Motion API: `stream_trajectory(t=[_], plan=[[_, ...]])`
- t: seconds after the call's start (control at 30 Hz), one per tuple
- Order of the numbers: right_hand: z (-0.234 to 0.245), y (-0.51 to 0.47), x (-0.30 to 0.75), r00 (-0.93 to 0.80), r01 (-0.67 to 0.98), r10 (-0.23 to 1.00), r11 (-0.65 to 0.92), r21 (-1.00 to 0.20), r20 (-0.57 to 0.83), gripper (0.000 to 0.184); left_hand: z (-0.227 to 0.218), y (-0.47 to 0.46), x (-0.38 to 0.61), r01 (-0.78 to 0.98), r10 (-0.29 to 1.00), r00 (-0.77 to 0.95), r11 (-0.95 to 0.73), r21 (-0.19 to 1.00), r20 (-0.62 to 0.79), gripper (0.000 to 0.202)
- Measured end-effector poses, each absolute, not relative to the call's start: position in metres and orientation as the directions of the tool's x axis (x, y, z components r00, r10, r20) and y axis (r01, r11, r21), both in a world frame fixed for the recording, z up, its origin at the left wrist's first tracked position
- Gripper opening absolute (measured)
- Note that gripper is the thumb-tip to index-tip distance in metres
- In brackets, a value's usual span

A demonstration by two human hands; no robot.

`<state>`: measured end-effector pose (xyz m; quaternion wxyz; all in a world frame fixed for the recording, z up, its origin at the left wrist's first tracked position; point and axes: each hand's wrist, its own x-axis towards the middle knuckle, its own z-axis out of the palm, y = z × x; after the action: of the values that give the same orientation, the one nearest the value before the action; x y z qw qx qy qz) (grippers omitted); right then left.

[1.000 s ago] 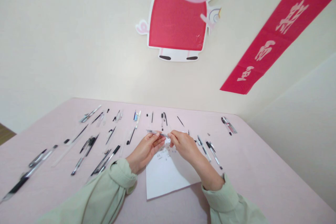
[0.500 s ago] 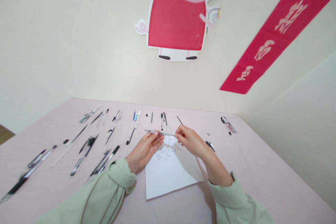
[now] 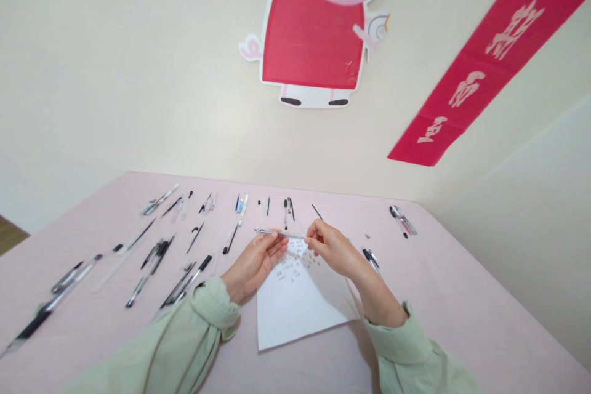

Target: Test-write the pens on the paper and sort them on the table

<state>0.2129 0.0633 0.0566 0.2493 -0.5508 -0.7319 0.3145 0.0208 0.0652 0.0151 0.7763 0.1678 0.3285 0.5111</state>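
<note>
Above a white sheet of paper [image 3: 300,314], near the middle of the pink table [image 3: 462,314], a slim clear pen [image 3: 277,234] is held level between both hands. On the left hand [image 3: 255,263] the fingers are curled, and thumb and fingertips are closed on the barrel from below. On the right hand [image 3: 331,249] the fingers are bent and pinched on the pen's right end, which they hide; what sits at that end cannot be made out.

Small dark marks [image 3: 295,263] cover the far part of the paper. They are too small to read and are partly covered by the hands. Pale green sleeves [image 3: 184,338] cover both forearms and are cut off by the lower edge.

To the left lie rows of loose pens [image 3: 152,261], well apart from the hands. The black pen [image 3: 28,327] nearest the left edge runs out of view. Short refills and caps [image 3: 268,204] line the far side, too thin to tell apart. Two dark pens [image 3: 370,257] lie just beside the right wrist, partly hidden by it. A small bundle of pens [image 3: 403,220] lies at the far right.

On the wall, a cartoon figure [image 3: 314,37] in a red dress is cut off at the head. A red banner [image 3: 484,55] with pale characters leaves the view at the upper right corner.
</note>
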Motion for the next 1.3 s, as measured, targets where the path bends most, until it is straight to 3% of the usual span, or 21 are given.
stream_trajectory(t=[0.1,0.2,0.33,0.63,0.77,1.07,1.3], plan=[[0.056,0.063,0.211,-0.268,0.642,0.963,0.195,-0.742,0.021,0.011,0.016,0.064,0.021,-0.678,0.903,0.258,0.422,0.602,-0.344,0.014],[0.059,0.061,0.208,-0.261,0.716,0.965,0.201,-0.668,0.011,0.025,0.018,0.063,0.022,-0.672,0.903,0.251,0.421,0.609,-0.347,0.014],[0.07,0.055,0.204,-0.227,0.835,0.973,0.171,-0.523,-0.044,0.024,0.017,0.063,0.022,-0.669,0.908,0.252,0.414,0.618,-0.335,0.011],[0.07,0.052,0.194,-0.101,0.926,0.995,0.09,-0.366,-0.011,0.022,0.015,0.062,0.022,-0.642,0.917,0.25,0.398,0.656,-0.312,0.008],[0.067,0.052,0.194,-0.147,0.912,0.989,0.136,-0.387,0.0,0.029,0.015,0.063,0.022,-0.639,0.92,0.247,0.392,0.663,-0.306,0.008],[0.071,0.052,0.194,-0.171,0.913,0.985,0.159,-0.377,0.003,0.02,0.016,0.062,0.022,-0.626,0.92,0.254,0.393,0.674,-0.3,0.009],[0.07,0.053,0.195,-0.21,0.871,0.977,0.174,-0.46,-0.027,0.016,0.013,0.063,0.022,-0.65,0.92,0.25,0.39,0.652,-0.3,0.006]])
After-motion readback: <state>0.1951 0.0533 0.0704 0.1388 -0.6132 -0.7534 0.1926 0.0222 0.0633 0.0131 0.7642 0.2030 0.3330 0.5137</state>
